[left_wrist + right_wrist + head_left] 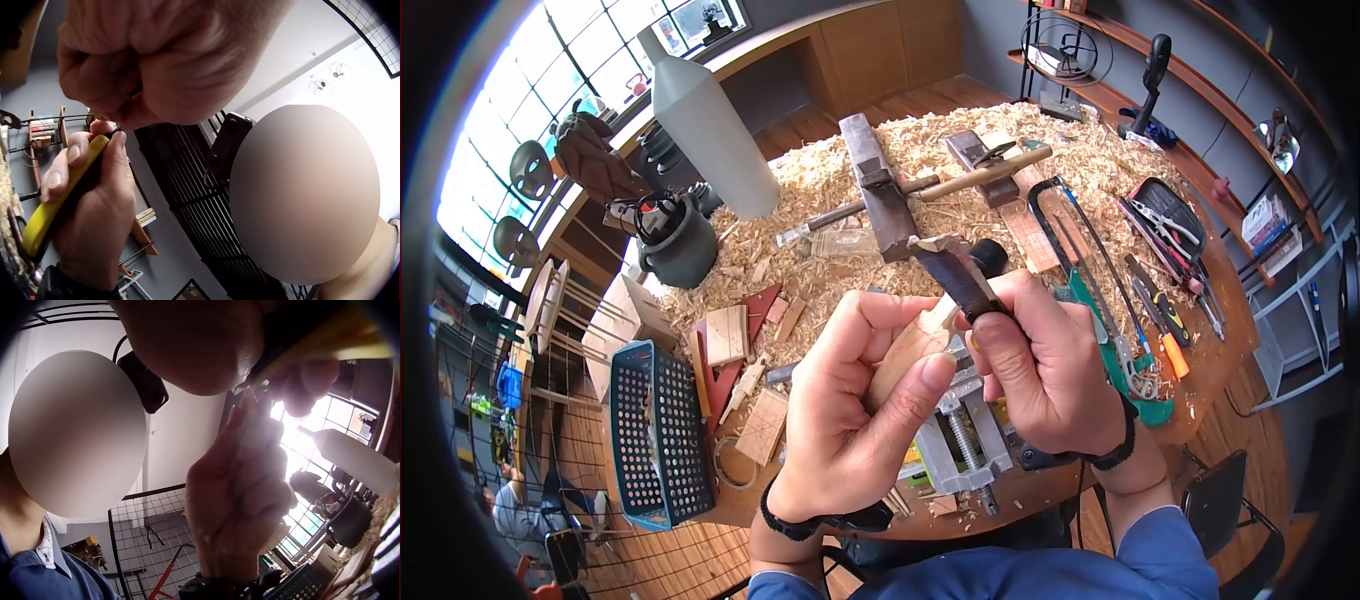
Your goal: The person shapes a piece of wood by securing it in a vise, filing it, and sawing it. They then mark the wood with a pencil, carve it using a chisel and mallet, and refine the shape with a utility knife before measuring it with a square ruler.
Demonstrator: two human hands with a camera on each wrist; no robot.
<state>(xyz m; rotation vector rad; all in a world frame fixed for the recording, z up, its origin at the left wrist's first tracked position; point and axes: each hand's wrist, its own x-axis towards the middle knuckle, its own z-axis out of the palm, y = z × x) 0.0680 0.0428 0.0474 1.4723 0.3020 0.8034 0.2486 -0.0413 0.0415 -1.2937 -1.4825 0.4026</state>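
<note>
In the head view my left hand (pixel 845 405) grips a small carved piece of wood (pixel 898 355), its narrowed end pointing up and away. My right hand (pixel 1050 375) holds a utility knife with a black-and-yellow handle (pixel 958 285), the dark handle slanting forward over the table. Both hands meet at the narrow end of the wood, the right thumb close against it. The left wrist view shows the knife's yellow side (pixel 47 225) with fingers wrapped round it. The blade is mostly hidden behind the fingers. Below the hands stands a grey metal vise (pixel 965 450).
Wood shavings (pixel 800 170) cover much of the table. Two hand planes, one long (pixel 870 170), lie beyond the hands. A green-framed hacksaw (pixel 1100 330) and a tool case (pixel 1165 225) lie right. Left are a perforated basket (pixel 660 430), wood blocks and a tall white bottle (pixel 710 130).
</note>
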